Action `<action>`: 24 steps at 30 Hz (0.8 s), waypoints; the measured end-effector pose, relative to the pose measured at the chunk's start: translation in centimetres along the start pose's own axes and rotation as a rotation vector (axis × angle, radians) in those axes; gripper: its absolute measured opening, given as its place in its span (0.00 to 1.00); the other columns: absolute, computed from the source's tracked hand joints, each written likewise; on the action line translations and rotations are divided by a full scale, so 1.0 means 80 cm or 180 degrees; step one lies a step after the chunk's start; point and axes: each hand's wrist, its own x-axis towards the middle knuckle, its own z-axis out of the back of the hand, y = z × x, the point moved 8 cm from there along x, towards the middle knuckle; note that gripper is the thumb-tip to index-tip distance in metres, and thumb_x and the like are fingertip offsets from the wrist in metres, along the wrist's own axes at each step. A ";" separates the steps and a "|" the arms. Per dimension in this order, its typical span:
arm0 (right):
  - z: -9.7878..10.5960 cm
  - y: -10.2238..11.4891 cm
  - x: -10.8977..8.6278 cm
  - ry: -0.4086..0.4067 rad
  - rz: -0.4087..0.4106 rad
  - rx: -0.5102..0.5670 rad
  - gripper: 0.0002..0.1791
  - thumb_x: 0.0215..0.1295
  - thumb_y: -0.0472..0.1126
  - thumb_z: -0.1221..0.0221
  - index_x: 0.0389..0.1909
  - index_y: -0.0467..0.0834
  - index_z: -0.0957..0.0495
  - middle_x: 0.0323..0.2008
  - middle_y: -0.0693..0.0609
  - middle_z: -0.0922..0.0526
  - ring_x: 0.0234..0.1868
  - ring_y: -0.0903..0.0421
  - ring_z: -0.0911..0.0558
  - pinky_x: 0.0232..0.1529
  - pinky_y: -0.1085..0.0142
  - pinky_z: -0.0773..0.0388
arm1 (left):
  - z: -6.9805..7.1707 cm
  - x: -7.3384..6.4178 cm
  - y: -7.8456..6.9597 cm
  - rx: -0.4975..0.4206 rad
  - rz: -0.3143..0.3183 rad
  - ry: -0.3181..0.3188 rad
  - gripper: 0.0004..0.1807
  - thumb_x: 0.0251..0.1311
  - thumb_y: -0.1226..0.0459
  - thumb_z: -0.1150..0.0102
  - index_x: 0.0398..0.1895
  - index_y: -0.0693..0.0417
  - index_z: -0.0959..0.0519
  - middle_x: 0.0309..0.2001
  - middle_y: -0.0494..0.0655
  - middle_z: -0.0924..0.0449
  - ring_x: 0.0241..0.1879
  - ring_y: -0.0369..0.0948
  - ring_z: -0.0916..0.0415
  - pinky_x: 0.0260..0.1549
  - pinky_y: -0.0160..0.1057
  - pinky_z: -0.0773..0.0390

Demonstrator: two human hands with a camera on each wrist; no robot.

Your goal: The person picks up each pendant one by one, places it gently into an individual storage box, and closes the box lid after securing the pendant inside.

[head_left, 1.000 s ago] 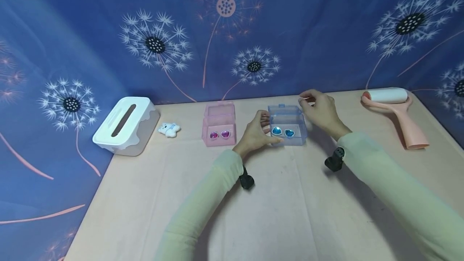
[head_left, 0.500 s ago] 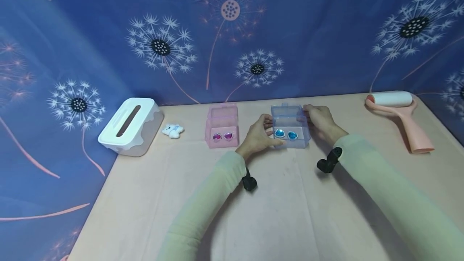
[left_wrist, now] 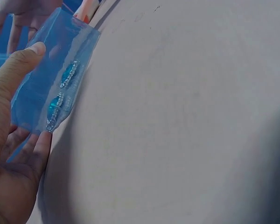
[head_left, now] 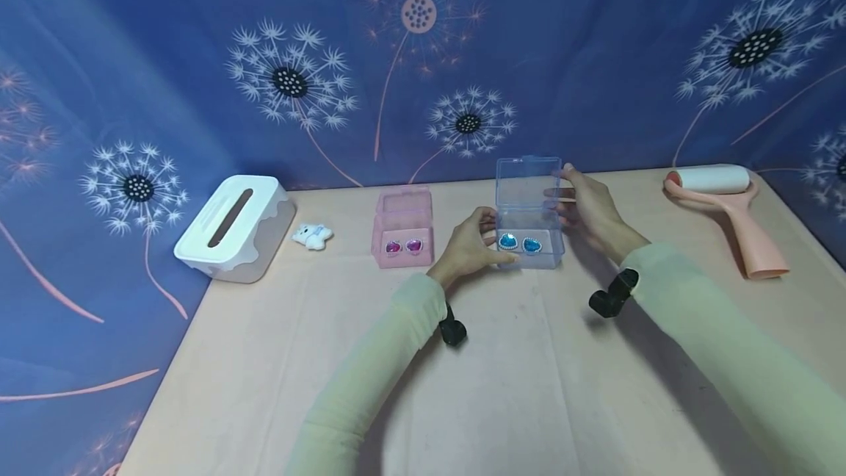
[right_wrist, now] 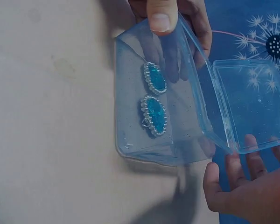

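Observation:
A clear blue plastic box [head_left: 538,259] stands on the table with its lid [head_left: 529,178] raised. Two blue jewelled earrings with beaded rims [right_wrist: 155,115] lie inside it. My left hand [head_left: 468,247] grips the box's left side, its thumb across the front wall and its fingers at the side and behind. To the right, my right hand [head_left: 595,213] is at the lid, fingers extended behind it and thumb near its right edge. In the right wrist view those fingers [right_wrist: 254,163] are spread, the thumb apart from the box.
Left of the blue box stands an open pink box [head_left: 403,259] holding two pink jewelled earrings [head_left: 404,246]. Farther left are a small white bear figure [head_left: 313,236] and a white tissue box [head_left: 238,230]. A pink-handled lint roller [head_left: 727,204] lies at the right.
The blue box's lid has swung up from leaning back to nearly upright. My right hand went down behind the lid, then came up with it. My left hand keeps its grip.

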 end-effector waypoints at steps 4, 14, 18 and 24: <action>-0.001 0.005 -0.007 -0.0015 0.0193 -0.0224 0.47 0.64 0.75 0.65 0.69 0.42 0.36 0.61 0.44 0.27 0.45 0.59 0.20 0.35 0.70 0.20 | 0.000 -0.001 -0.001 -0.0062 0.0012 -0.0001 0.47 0.36 0.71 0.20 0.63 0.58 0.35 0.60 0.55 0.29 0.61 0.45 0.28 0.53 0.26 0.23; -0.007 0.001 -0.025 0.0162 0.0420 -0.0577 0.42 0.71 0.67 0.62 0.67 0.34 0.39 0.67 0.34 0.35 0.68 0.38 0.33 0.59 0.57 0.25 | -0.003 -0.001 0.000 -0.0087 0.0003 0.0004 0.46 0.37 0.70 0.20 0.63 0.58 0.36 0.60 0.54 0.29 0.62 0.45 0.28 0.52 0.25 0.23; -0.007 -0.002 -0.032 0.0462 0.0520 -0.0660 0.38 0.72 0.62 0.55 0.67 0.35 0.40 0.68 0.36 0.36 0.69 0.40 0.35 0.63 0.57 0.25 | -0.002 -0.002 0.002 -0.0041 0.0010 0.0008 0.47 0.38 0.70 0.21 0.64 0.55 0.37 0.61 0.53 0.30 0.62 0.45 0.28 0.53 0.27 0.22; -0.001 -0.011 -0.040 0.0710 0.0727 -0.0846 0.31 0.71 0.55 0.48 0.66 0.40 0.36 0.66 0.41 0.34 0.63 0.51 0.28 0.53 0.68 0.19 | -0.004 -0.002 0.000 -0.0031 -0.0059 0.0060 0.48 0.38 0.70 0.21 0.65 0.56 0.37 0.62 0.53 0.30 0.63 0.46 0.28 0.55 0.28 0.23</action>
